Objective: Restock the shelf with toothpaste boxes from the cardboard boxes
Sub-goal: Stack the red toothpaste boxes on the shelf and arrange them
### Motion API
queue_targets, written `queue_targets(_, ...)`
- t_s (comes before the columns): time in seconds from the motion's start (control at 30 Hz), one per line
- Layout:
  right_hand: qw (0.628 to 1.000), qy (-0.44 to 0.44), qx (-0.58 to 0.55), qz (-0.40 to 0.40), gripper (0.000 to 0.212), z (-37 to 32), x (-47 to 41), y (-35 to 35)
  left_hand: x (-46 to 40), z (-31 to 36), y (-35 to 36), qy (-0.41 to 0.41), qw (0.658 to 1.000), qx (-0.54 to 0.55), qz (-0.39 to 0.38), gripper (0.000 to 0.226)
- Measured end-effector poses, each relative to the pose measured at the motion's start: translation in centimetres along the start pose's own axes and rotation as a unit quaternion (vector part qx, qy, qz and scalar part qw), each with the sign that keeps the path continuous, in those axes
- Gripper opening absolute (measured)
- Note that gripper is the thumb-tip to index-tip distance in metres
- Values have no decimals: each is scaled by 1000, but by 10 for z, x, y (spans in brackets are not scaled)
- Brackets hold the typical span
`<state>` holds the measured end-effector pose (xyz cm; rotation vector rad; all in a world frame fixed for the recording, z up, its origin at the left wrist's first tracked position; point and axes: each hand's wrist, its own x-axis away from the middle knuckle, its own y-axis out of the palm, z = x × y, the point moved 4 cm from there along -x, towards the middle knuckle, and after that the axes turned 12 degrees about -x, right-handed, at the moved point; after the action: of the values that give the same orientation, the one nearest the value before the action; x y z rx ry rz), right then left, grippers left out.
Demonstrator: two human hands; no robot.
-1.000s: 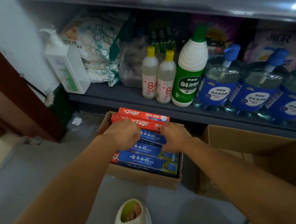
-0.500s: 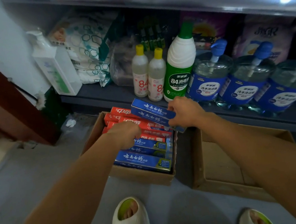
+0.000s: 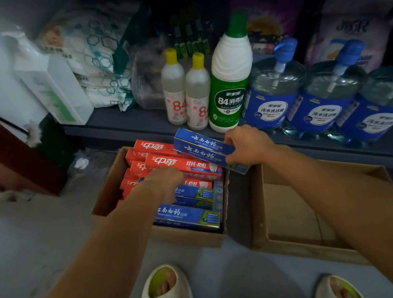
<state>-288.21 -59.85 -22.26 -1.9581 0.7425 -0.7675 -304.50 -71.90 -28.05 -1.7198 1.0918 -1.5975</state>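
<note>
Held two blue boxes (image 3: 203, 148) by one end in right hand (image 3: 247, 146), left hand (image 3: 167, 184) fingers hidden among red boxes (image 3: 180, 167), so could have slipped and knocked bottles (image 3: 196, 91).

Right hand (image 3: 247, 146) grips blue toothpaste boxes (image 3: 203, 148) above the cardboard box (image 3: 111, 192).

Two yellow-capped bottles (image 3: 183, 88) stand beside a green-capped disinfectant bottle (image 3: 229, 77) and blue-labelled pump jugs (image 3: 273, 91).
</note>
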Motion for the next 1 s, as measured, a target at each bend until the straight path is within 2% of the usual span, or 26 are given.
queue_targets(0.2,1000,12,1,-5,42,9,9,-10,9,5,-15,4,1000,9,2,52)
queue_targets(0.33,1000,11,1,4,42,8,31,-37,28,10,-47,10,999,5,35,55)
queue_targets(0.57,999,-2,7,35,24,-3,98,-124,89,34,-147,31,994,-14,101,43)
queue_targets(0.93,993,0,26,117,23,1,207,-259,174,91,-275,48,980,-16,193,23)
queue_targets(1.0,991,3,36,127,24,3,221,-277,183,102,-296,62,977,-14,203,25)
